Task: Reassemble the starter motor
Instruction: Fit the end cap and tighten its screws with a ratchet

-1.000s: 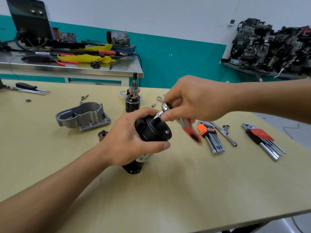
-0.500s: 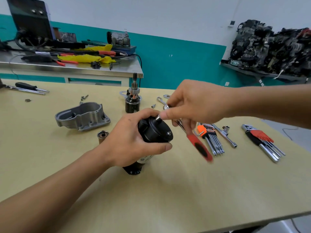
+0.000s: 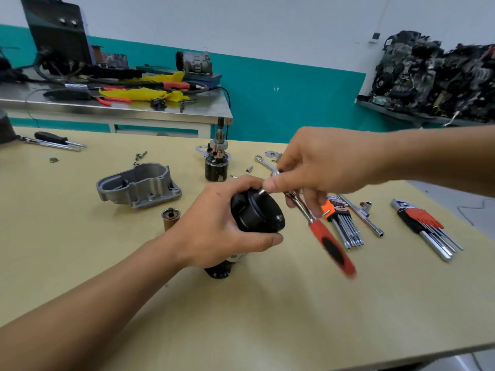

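Note:
My left hand (image 3: 214,226) grips the black cylindrical motor body (image 3: 255,212), which stands tilted with its lower end on the table. My right hand (image 3: 318,162) holds the head of a ratchet wrench with a red and black handle (image 3: 330,242). Its socket sits on a bolt at the top of the motor's end cap. The handle points down and to the right and is blurred. The grey cast nose housing (image 3: 139,184) lies to the left, a small brown cylindrical part (image 3: 171,216) stands in front of it, and the solenoid with pinion shaft (image 3: 217,162) stands behind the motor.
Two hex key sets (image 3: 345,220) (image 3: 426,226) and a T-handle socket wrench (image 3: 361,212) lie to the right. A spanner (image 3: 263,163), washers and loose bolts (image 3: 140,155) lie at the back. A screwdriver (image 3: 57,137) lies far left. A steel bench (image 3: 115,108) stands behind.
The ratchet handle has swung from near the hex keys towards me and down, while my right hand stays at its head. My left hand keeps the same grip on the motor.

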